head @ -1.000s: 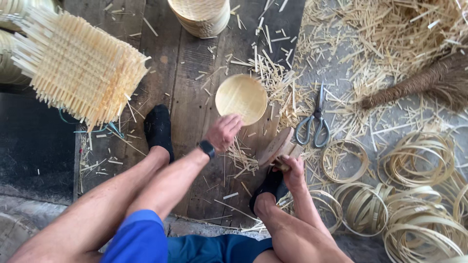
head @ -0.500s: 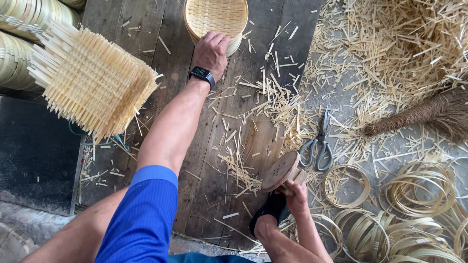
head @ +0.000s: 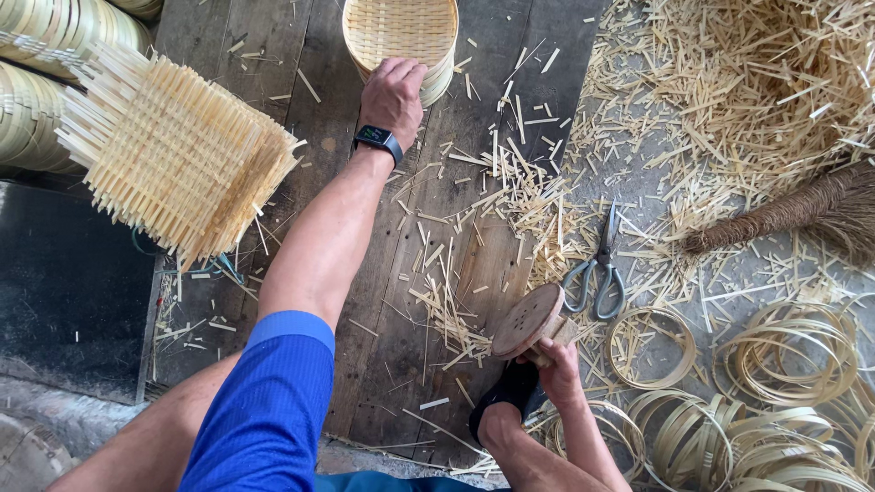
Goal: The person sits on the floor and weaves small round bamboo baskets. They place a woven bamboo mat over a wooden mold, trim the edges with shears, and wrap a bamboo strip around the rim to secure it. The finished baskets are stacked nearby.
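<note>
No packages, labels or signs were seen. The left hand was stretched forward, palm down, fingers curled over the near rim of a round woven bamboo basket at the top of the view; how firmly it held the rim, I could not tell. The basket topped a short stack of the same kind and looked empty. A dark wristwatch sat on that wrist. The right hand was low and close to the body, closed around the handle of a round wooden disc tool, face tilted up and to the left.

A block of square woven bamboo mats with bristling strip ends lay to the left, beside stacked bamboo hoops. Scissors lay shut just right of the disc. Loose bamboo rings were piled at lower right, near a brown fibre broom.

The surface was dark wooden planking, littered with bamboo offcuts, thickest at upper right on grey floor.
</note>
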